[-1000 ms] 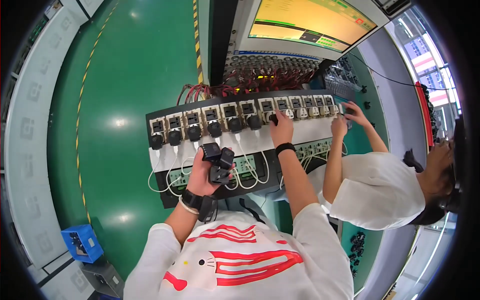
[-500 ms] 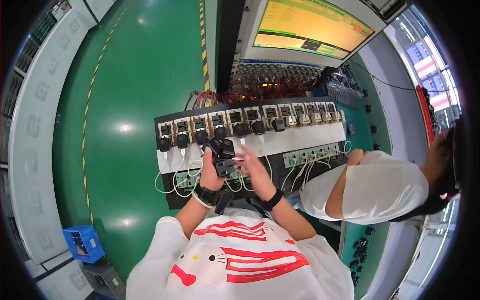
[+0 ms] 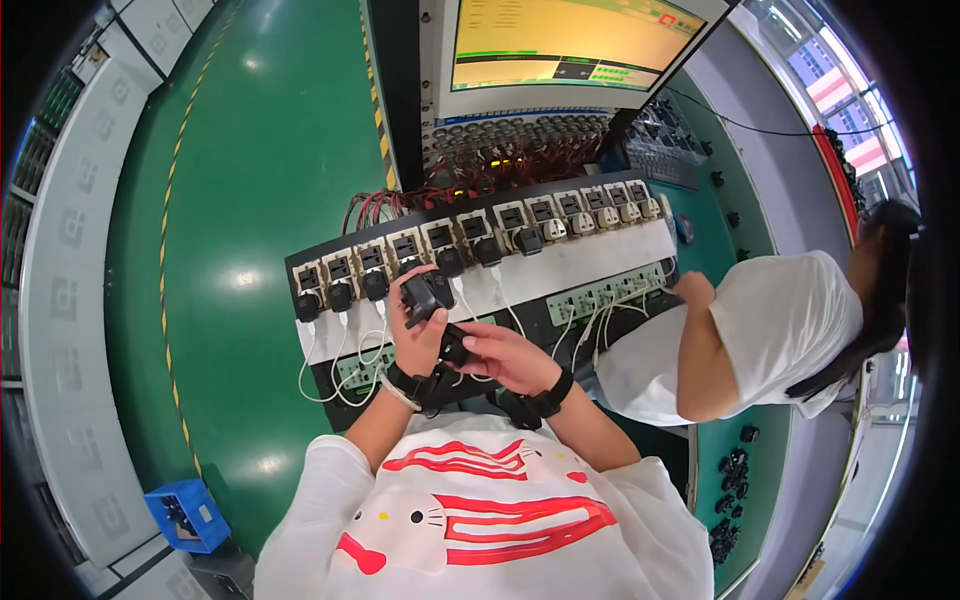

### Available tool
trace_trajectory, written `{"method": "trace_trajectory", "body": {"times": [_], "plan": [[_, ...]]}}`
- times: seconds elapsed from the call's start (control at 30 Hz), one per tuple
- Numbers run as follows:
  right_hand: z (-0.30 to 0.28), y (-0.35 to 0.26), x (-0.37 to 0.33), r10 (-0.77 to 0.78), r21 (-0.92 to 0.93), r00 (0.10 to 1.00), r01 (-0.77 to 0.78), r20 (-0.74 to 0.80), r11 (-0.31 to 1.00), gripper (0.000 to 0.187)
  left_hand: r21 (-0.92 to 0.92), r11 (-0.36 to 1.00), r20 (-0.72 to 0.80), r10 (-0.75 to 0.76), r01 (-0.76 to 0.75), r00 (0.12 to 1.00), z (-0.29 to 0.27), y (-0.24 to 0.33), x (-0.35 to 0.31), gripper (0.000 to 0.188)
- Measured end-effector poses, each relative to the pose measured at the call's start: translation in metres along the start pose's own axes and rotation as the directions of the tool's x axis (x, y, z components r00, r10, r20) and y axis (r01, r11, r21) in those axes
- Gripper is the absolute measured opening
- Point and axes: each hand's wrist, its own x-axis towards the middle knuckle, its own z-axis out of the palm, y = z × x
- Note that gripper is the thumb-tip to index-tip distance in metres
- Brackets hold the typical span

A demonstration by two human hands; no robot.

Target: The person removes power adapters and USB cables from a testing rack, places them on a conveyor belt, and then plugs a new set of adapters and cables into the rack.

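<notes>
My left hand (image 3: 412, 345) is closed around a few black power adapters (image 3: 428, 292), bunched above its palm and fingers. Close beside it, my right hand (image 3: 515, 358) grips a single black adapter (image 3: 455, 345) between thumb and fingers. Both hands hover over the near part of a test bench with a white strip (image 3: 590, 258). Beyond them runs a row of sockets (image 3: 441, 236), where black adapters (image 3: 341, 296) with white cables are plugged in on the left. White plugs (image 3: 583, 223) sit in the sockets on the right.
Green connector boards (image 3: 610, 292) with white cables line the bench's near side. A co-worker's arm (image 3: 708, 360) reaches in from the right. Behind the sockets are red wires (image 3: 385, 212) and a lit screen (image 3: 570, 45). A blue crate (image 3: 187, 515) stands on the floor at left.
My right hand, open beside the adapters before, is now closed on one of them. The adapters in my left hand have turned and moved slightly apart. The whole view has shifted.
</notes>
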Motion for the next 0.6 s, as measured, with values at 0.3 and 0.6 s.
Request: {"method": "trace_trajectory", "body": {"times": [0.3,0.6], "plan": [[0.013,0.026,0.005,-0.613,-0.733,0.787,0.373,-0.075,0.569,0.050,-0.208,0.971,-0.236,-0.164,0.115,0.958,0.018,-0.008,0.001,0.041],[-0.050,-0.034,0.016,-0.823,-0.747,0.496,0.428,-0.277,0.509,0.045,-0.189,0.971,-0.319,-0.204,0.149,0.925,0.005,-0.020,0.001,0.049]]}}
